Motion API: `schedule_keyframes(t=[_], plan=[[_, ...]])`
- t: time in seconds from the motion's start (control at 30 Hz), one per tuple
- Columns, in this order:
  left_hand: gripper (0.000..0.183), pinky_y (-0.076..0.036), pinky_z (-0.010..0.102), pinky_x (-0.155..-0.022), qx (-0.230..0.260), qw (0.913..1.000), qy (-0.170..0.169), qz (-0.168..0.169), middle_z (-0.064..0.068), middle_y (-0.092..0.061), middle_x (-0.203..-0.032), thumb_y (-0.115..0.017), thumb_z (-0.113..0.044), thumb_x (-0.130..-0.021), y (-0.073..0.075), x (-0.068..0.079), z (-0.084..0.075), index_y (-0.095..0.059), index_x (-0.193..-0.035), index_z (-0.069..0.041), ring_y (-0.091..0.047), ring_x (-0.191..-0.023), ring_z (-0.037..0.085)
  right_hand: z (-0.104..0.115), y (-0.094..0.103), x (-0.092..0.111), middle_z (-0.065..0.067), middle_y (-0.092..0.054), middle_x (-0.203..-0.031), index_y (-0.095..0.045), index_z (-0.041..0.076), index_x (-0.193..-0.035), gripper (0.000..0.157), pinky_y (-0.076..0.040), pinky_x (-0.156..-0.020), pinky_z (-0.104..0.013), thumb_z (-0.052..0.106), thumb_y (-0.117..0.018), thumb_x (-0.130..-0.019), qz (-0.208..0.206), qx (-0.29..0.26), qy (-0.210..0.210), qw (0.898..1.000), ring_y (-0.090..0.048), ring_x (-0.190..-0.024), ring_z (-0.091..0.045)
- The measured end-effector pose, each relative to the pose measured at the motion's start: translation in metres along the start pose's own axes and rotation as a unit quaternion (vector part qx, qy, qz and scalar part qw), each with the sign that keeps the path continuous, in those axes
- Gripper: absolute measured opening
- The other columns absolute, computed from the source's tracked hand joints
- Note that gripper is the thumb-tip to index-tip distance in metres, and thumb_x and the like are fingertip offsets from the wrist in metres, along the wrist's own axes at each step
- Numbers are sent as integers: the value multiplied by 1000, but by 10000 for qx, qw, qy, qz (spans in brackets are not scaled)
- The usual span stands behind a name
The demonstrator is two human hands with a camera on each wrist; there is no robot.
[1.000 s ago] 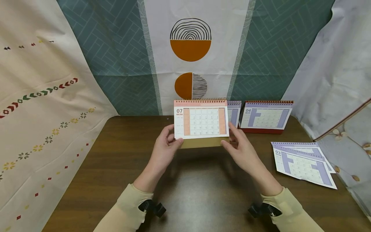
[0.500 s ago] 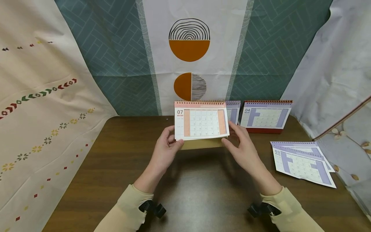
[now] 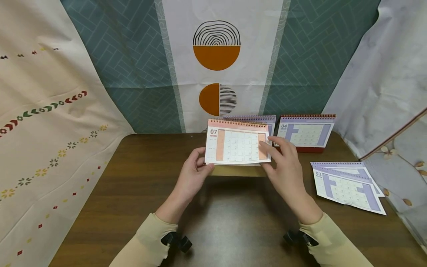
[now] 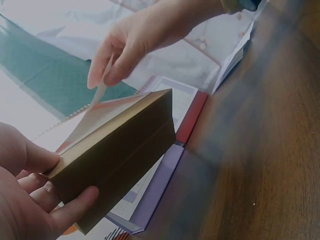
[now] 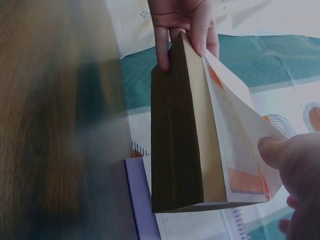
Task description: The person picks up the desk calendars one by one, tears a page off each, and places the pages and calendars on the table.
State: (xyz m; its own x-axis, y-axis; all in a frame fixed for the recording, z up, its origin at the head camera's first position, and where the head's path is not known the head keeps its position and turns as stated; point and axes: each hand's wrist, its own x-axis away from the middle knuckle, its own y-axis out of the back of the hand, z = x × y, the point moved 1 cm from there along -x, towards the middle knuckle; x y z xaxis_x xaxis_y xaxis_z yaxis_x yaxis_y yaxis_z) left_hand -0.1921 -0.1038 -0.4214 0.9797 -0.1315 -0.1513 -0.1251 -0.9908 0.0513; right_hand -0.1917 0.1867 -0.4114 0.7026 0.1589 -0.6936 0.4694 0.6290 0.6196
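Note:
A desk calendar (image 3: 238, 146) with a tan cardboard base (image 4: 120, 152) and an orange-striped page marked 07 is held above the table. My left hand (image 3: 192, 174) grips its lower left corner, thumb in front and fingers behind and under the base. At the calendar's right side, my right hand (image 3: 288, 168) pinches the edge of the front page (image 5: 245, 112) between thumb and fingers. Both wrist views show this page bent away from the sheets behind it, while its left end stays near my left thumb. The spiral binding (image 3: 238, 123) runs along the top.
Behind the held calendar stands a purple calendar (image 3: 271, 121), partly hidden. Right of it is another calendar (image 3: 307, 133) showing 04, on a red base. Loose purple calendar sheets (image 3: 348, 189), the top one marked 03, lie on the brown table (image 3: 133, 207) at right. Patterned cloths hang around.
My right hand has moved from gripping the calendar's lower right corner up to the front page's edge, pulling it away from the base. The calendar has shifted slightly right and down, and tilted.

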Motion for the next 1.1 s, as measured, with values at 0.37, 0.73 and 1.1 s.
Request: schedule_keyframes(t=[0.37,0.73,1.1], plan=[[49,-59,27,-88,-7,10000,-5,22,24,-77,-124,-66,13,-103,-2,-1,2,-53,-148,0,-77,-105,30,-9,4,-2,-13,-78,-116,-86,8,-119,34,-49,-100,-58,4,-94,-86,-292,333,281,9986,-65,-115,-40],[48,-57,26,-85,19,10000,-15,53,26,-77,-120,-66,14,-102,-2,-1,3,-53,-147,2,-76,-101,28,-10,8,-2,-12,-81,-113,-87,8,-118,27,-55,-91,-56,11,-91,-92,-198,335,-117,9992,-70,-106,-37],[48,-57,27,-84,5,10000,70,50,24,-77,-121,-66,12,-103,-4,0,8,-53,-148,0,-76,-102,28,11,-3,-12,-15,-80,-113,-85,4,-120,29,-54,-97,-58,9,-89,-92,-153,1016,420,9938,-70,-109,-40]])
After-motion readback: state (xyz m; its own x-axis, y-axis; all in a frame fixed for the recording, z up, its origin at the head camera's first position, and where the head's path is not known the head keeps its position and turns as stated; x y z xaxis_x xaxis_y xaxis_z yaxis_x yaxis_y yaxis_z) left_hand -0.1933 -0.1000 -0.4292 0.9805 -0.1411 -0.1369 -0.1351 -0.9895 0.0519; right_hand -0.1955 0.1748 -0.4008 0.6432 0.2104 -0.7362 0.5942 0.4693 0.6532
